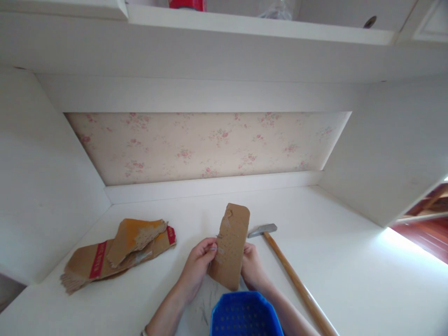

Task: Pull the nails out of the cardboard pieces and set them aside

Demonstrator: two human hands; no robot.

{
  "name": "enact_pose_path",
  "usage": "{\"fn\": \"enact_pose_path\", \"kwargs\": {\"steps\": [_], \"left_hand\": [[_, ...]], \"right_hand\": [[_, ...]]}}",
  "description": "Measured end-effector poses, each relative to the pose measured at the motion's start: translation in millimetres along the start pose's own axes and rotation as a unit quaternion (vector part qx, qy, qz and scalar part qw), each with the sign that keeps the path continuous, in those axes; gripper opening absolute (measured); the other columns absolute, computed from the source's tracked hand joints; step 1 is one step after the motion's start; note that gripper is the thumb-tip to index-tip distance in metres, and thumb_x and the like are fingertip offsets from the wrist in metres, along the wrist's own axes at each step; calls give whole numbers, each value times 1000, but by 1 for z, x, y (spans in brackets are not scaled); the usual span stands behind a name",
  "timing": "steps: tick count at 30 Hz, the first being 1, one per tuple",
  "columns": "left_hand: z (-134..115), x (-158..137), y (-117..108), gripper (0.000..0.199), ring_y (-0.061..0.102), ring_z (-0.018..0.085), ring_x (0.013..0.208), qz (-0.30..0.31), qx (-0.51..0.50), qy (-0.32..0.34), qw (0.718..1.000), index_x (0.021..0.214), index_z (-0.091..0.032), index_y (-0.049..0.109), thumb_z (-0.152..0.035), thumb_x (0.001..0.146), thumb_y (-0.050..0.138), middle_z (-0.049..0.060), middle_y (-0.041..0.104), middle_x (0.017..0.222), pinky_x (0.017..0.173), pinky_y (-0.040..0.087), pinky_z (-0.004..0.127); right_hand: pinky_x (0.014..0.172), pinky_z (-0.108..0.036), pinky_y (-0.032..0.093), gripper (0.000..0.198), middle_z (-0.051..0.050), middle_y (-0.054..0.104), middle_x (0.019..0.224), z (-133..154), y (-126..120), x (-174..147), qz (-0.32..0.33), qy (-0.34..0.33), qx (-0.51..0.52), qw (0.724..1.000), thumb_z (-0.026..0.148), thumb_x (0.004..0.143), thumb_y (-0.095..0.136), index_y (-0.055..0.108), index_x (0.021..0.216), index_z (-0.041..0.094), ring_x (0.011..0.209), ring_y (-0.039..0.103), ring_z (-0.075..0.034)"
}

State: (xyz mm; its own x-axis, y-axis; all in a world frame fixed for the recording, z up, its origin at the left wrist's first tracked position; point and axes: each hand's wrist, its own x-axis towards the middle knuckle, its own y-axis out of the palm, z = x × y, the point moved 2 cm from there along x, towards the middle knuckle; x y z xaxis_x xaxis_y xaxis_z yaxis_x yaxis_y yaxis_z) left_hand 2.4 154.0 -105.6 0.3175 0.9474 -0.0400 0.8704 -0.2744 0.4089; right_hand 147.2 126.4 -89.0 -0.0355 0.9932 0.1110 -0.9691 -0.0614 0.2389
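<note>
A piece of brown cardboard (231, 247) with a worn, pitted face is held up, tilted, over the white tabletop. My right hand (252, 265) is closed on its right edge, with part of the fingers hidden behind it. At the left edge, my left hand (199, 262) is closed in a pinch on a thin metal nail (213, 248) that reaches the cardboard. Just below the cardboard stands a blue plastic basket (245, 313) with a perforated bottom. Thin dark pieces (205, 310), too small to name, lie on the tabletop left of the basket.
A hammer (289, 268) with a wooden handle lies right of my right hand. Torn cardboard pieces (121, 252) with red print are stacked at the left. White side panels and an overhead shelf (224, 51) enclose the white tabletop (353, 261).
</note>
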Motion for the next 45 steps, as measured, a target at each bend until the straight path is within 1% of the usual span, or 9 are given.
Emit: {"fn": "enact_pose_path", "kwargs": {"steps": [4,8,13,16,23,29,37,40,45], "left_hand": [[-5,-1,-1,31,67,18,78,-24,-58,1,998,91,-16,75,-37,70,84,4,76,85,76,48,26],[-10,1,-8,34,64,12,64,-66,-129,12,989,82,-18,73,-37,61,90,-2,72,73,63,48,20],[-9,4,-11,30,67,12,65,-92,-184,4,979,80,-17,69,-30,62,90,-1,72,75,61,50,21],[-7,3,-11,27,70,15,69,-101,-199,-5,975,83,-17,68,-27,66,87,1,75,81,63,53,24],[-5,2,-12,31,72,16,71,-114,-200,-9,973,96,-17,69,-18,69,84,4,76,87,66,56,25],[-7,0,-11,35,72,18,75,-117,-187,-15,975,105,-17,67,-17,73,81,6,77,94,69,56,27],[-14,1,-15,35,71,15,69,-134,-160,16,978,103,-18,69,-22,71,83,3,76,88,65,55,24],[-27,-2,-21,37,72,17,75,-156,-137,42,977,103,-17,69,-23,69,85,4,76,90,67,55,24],[-68,-29,-33,39,70,10,78,-222,-103,108,964,100,-23,70,-28,65,88,-4,75,92,70,53,16]], "right_hand": [[69,-30,50,24,2,70,65,2,-2,4,-14,10,-32,999,39,85,65,76,72,22,67,63,-17],[66,-28,47,29,3,62,62,3,-20,9,-75,9,-108,991,45,87,61,71,75,20,64,58,-16],[66,-31,46,30,-3,68,72,3,-46,12,-140,-35,-259,955,44,89,57,73,86,19,66,61,-20],[72,-33,46,28,-7,73,88,3,-49,9,-135,-68,-342,927,38,92,54,75,92,20,75,64,-23],[73,-33,45,30,-11,74,89,-1,-40,6,-79,-75,-470,876,24,93,48,77,88,19,82,66,-26],[76,-31,46,32,-11,73,92,-3,-38,7,-64,-74,-513,853,22,93,47,78,94,18,85,67,-24],[77,-30,47,33,-9,72,92,0,-38,6,-60,-78,-516,851,21,94,46,78,92,19,86,67,-22],[77,-30,47,33,-8,72,92,0,-40,6,-56,-80,-515,852,23,95,44,77,91,19,85,67,-22],[76,-30,47,34,-8,71,89,-1,-41,7,-61,-87,-512,852,24,96,42,75,86,20,83,67,-21]]}}
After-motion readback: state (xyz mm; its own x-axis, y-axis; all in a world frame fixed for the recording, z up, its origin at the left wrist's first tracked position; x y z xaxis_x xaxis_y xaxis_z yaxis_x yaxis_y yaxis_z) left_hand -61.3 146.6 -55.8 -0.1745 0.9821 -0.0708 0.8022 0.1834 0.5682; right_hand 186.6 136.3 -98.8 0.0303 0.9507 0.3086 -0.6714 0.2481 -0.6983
